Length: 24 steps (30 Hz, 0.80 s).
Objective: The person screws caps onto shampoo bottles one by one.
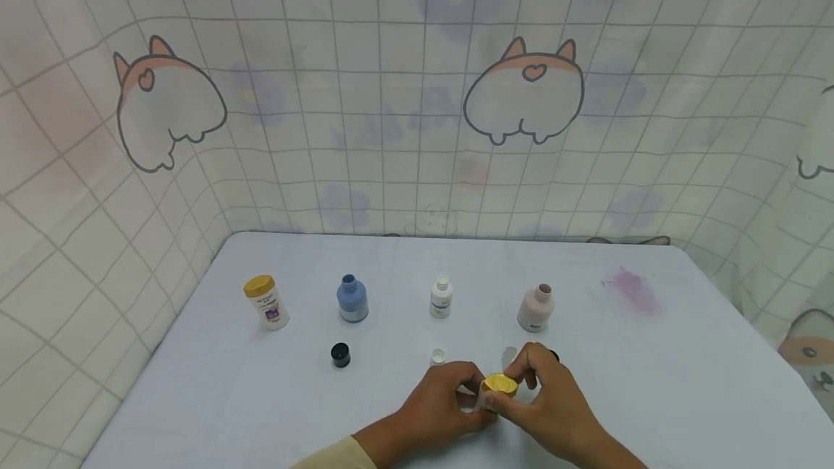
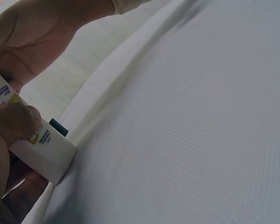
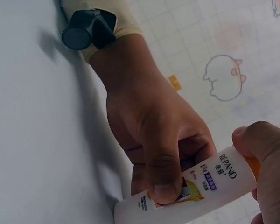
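Near the table's front edge, my left hand (image 1: 439,404) grips a white plastic bottle (image 3: 214,196) with a printed label around its body. The bottle stands with its base at the white table surface in the left wrist view. My right hand (image 1: 550,407) holds the bottle's yellow cap (image 1: 500,383) at the top, thumb on one side and fingers on the other. The cap sits on the bottle's top end. In the head view the hands hide most of the bottle's body.
Behind the hands stand a white bottle with a yellow lid (image 1: 267,302), an uncapped blue bottle (image 1: 352,300), a small white bottle (image 1: 441,298) and an uncapped pink bottle (image 1: 536,310). A black cap (image 1: 340,355), a white cap (image 1: 438,357) and a translucent piece (image 1: 509,356) lie nearer.
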Motion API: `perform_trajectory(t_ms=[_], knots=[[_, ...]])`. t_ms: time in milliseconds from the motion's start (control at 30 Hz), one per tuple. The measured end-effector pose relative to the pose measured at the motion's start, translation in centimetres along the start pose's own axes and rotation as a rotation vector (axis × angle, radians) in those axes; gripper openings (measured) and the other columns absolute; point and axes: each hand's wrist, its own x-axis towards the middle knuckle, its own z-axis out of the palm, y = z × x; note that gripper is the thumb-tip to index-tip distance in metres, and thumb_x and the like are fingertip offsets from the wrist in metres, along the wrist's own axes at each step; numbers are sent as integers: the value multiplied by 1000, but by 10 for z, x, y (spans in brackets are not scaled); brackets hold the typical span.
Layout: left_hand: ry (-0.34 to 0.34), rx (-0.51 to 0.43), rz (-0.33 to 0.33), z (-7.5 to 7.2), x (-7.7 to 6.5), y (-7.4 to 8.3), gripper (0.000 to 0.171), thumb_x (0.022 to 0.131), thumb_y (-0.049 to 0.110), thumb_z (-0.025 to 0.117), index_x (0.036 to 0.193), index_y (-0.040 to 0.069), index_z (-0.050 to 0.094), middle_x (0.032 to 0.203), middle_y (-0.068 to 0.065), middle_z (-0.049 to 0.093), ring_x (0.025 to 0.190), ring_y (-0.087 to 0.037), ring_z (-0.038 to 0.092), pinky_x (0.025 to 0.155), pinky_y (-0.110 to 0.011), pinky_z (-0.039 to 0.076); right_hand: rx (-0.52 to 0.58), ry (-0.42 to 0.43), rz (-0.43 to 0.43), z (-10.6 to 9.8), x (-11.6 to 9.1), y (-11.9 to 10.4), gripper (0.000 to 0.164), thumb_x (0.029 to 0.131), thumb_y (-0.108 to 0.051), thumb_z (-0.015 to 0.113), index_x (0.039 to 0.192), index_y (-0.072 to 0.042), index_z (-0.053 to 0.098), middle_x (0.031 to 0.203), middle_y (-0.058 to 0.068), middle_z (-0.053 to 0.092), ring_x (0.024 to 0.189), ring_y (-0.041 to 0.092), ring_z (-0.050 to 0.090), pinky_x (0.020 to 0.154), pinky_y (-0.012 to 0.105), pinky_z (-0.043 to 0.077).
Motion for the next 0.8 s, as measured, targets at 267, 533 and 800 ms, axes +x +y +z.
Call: perform_trajectory(t_ms=[267, 533, 800], knots=[[14, 6, 20, 0, -1, 2, 21, 80, 18, 76, 91, 21, 57, 93, 12, 59, 92, 2, 58, 73, -12, 51, -31, 43, 43, 2, -2, -7, 43, 68, -46, 82, 84, -24, 48, 81, -13, 50, 73, 17, 47, 60, 23, 41], [-8, -15, -51, 0, -1, 4, 23, 80, 23, 76, 96, 22, 60, 94, 17, 59, 91, 3, 58, 75, -13, 50, 13, -5, 2, -2, -5, -3, 40, 70, -44, 80, 91, -26, 50, 88, -12, 54, 74, 17, 49, 61, 27, 43], [-20, -30, -70, -2, -2, 5, 27, 80, 23, 77, 102, 22, 62, 99, 17, 59, 93, 2, 58, 76, -14, 51, 34, -79, -152, -8, -5, 11, 37, 77, -32, 77, 104, -27, 52, 99, -13, 55, 79, 13, 52, 64, 25, 48]])
